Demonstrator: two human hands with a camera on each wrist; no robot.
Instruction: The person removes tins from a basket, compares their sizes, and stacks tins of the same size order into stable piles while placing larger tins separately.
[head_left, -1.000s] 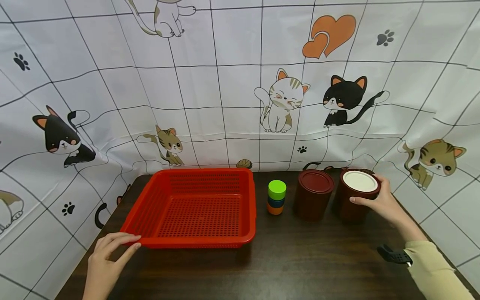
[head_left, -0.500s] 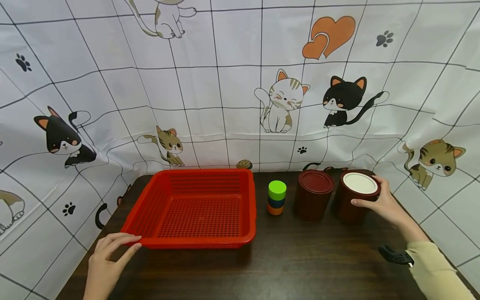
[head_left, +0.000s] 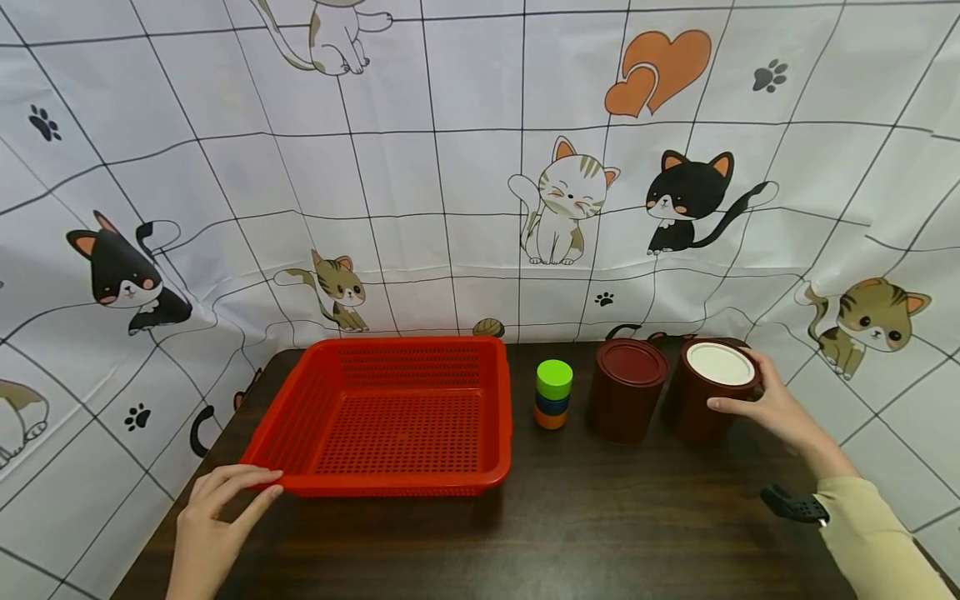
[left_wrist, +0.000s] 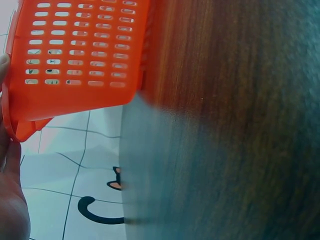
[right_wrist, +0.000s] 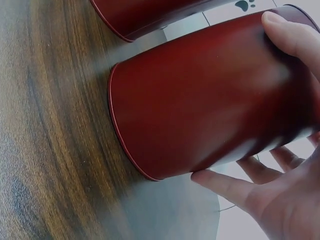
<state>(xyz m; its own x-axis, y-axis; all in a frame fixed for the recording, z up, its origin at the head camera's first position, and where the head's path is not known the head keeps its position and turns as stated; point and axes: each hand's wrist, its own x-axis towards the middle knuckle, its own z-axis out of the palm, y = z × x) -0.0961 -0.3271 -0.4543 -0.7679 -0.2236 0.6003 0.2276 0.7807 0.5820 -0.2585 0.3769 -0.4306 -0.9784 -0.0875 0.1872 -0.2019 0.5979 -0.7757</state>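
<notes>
At the right of the head view, my right hand (head_left: 776, 408) holds a dark red canister (head_left: 697, 417) with a white disc on its top. The right wrist view has the thumb on one side of the canister (right_wrist: 200, 100) and the fingers (right_wrist: 225, 187) along the other, its base at the wooden table. My left hand (head_left: 213, 517) pinches the front left corner of a red plastic basket (head_left: 390, 483). From the left wrist, the slotted basket wall (left_wrist: 75, 95) shows, with only part of the left hand (left_wrist: 12, 200) at the edge.
A second dark red canister (head_left: 626, 408), with a red lid, stands just left of the held one. Between it and the basket is a small green, blue and orange stack (head_left: 553, 392). A cat-print sheet (head_left: 465, 183) hangs behind the dark wooden table (head_left: 570, 533).
My right hand and wrist have shifted very slightly to the right around the canister, the thumb tip moving with them. The left hand and the basket look the same.
</notes>
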